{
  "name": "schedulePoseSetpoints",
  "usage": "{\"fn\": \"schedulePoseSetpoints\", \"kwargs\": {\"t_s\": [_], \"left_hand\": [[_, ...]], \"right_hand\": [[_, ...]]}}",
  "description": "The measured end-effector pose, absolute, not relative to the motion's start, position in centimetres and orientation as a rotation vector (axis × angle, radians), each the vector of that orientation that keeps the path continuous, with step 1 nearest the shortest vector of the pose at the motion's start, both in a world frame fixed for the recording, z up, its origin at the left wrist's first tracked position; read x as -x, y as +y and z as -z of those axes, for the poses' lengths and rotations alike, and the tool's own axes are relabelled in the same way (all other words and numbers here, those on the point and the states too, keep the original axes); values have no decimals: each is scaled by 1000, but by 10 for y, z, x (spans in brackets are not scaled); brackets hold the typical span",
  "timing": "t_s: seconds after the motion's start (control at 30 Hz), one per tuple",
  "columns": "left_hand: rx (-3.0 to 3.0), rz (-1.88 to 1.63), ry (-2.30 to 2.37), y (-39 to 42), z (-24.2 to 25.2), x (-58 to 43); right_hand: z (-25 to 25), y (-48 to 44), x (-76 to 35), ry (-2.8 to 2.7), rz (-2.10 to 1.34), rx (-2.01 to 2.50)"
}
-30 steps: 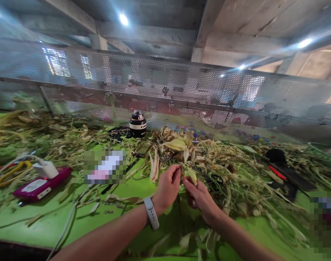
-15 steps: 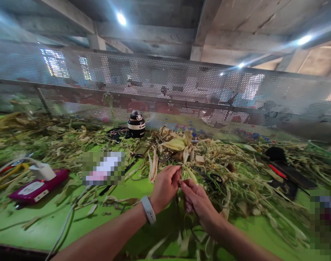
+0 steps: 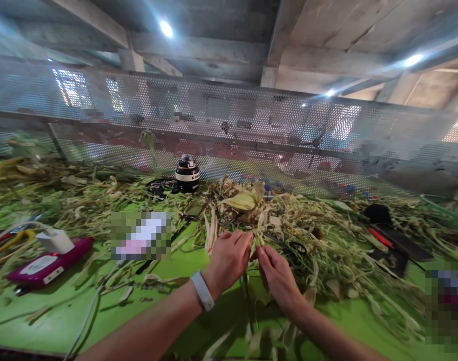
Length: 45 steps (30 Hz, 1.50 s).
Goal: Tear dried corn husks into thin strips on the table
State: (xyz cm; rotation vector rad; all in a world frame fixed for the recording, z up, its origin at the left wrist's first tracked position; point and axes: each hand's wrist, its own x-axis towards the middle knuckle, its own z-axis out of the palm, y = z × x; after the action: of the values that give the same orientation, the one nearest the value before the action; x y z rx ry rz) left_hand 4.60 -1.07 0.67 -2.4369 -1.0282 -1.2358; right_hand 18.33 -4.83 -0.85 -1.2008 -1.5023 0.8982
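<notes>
Close together over the green table, my left hand [image 3: 229,258] and my right hand [image 3: 277,273] are both closed. A pale green strip of plant husk [image 3: 260,231] rises from between my fingertips, and thin strands hang below them. My right thumb and forefinger pinch this strip. The left fingers curl toward it, but their tips are partly hidden, so I cannot make out what they hold. Just beyond my hands lies a yellowish-green dried husk [image 3: 242,201] on a heap of withered leaves [image 3: 229,188]. Black-handled scissors [image 3: 298,247] lie among the leaves beside my right hand.
A black jar-shaped bottle [image 3: 187,174] stands at the back before a perforated metal screen [image 3: 214,110]. On the left are a purple power strip [image 3: 50,263] with a white plug [image 3: 55,240] and a cable. A black, red-marked object [image 3: 381,236] lies on the right.
My right hand has shifted slightly right, opening a small gap between my hands. More of the pale green strip shows between them. The view has moved slightly.
</notes>
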Motion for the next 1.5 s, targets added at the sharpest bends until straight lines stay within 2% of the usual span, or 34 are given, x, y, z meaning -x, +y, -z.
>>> {"fn": "schedulePoseSetpoints", "kwargs": {"t_s": [0.13, 0.3, 0.47, 0.73, 0.87, 0.97, 1.17, 1.5], "left_hand": [[2563, 1266, -1173, -14, -7, -48], [2863, 1524, -1544, -20, -8, -54], [3239, 1603, -1483, -21, -10, -56], [3580, 1910, -1604, -15, -16, -49], [3706, 1723, -1686, -6, -10, -47], [3574, 1661, -1589, -3, -7, -46], [3226, 1869, -1389, -6, -5, -48], [3140, 1888, -1220, -13, -3, -52]], "right_hand": [[0, -47, -191, -1648, -549, 1213], [-16, -45, -205, -1858, -113, 1230], [-17, -40, -212, -1960, 54, 1244], [-11, -38, -216, -1961, 35, 1188], [-11, -40, -214, -1957, -51, 1181], [-8, -39, -213, -1868, -213, 1208], [0, -33, -212, -1539, -667, 1208], [1, -31, -210, -1382, -761, 1206]]}}
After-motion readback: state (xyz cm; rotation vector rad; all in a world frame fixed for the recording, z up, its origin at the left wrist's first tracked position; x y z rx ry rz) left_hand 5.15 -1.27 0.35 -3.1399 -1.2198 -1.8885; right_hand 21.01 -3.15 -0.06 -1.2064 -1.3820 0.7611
